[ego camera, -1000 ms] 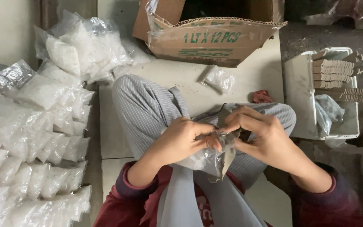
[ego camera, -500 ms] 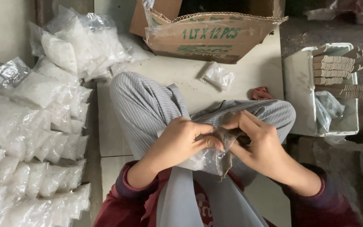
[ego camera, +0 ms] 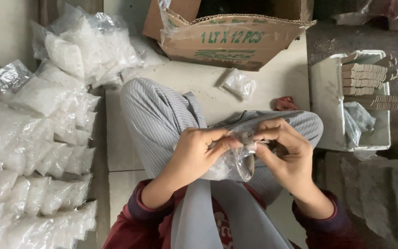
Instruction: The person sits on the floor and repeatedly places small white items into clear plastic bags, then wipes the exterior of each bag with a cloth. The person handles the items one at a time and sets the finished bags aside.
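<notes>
Down over the lap, both hands are bunched around a small clear plastic bag (ego camera: 229,161) with something whitish inside. The left hand (ego camera: 194,154) has its thumb and forefinger pinched shut on the bag's neck, and the right hand (ego camera: 286,152) has its fingers curled in, nipping the same twisted top from the other side. Compared with a second ago the hands sit a touch closer together and the top of the bag looks more gathered, so my read is the mouth is being closed off rather than filled; can't tell if there's a tie or band in there, it's too small. The bag sits between the hands, right above the striped trousers (ego camera: 162,115). A bit farther out, one filled little bag (ego camera: 239,84) lies alone on the pale floor tiles (ego camera: 199,83), with a small red scrap (ego camera: 285,103) near it; those haven't budged. Off to the left there's a big heap of filled bags (ego camera: 38,138), to the right a white tray (ego camera: 321,99) holding stacked card pieces (ego camera: 367,76), and at the far end an open cardboard box (ego camera: 231,39).
</notes>
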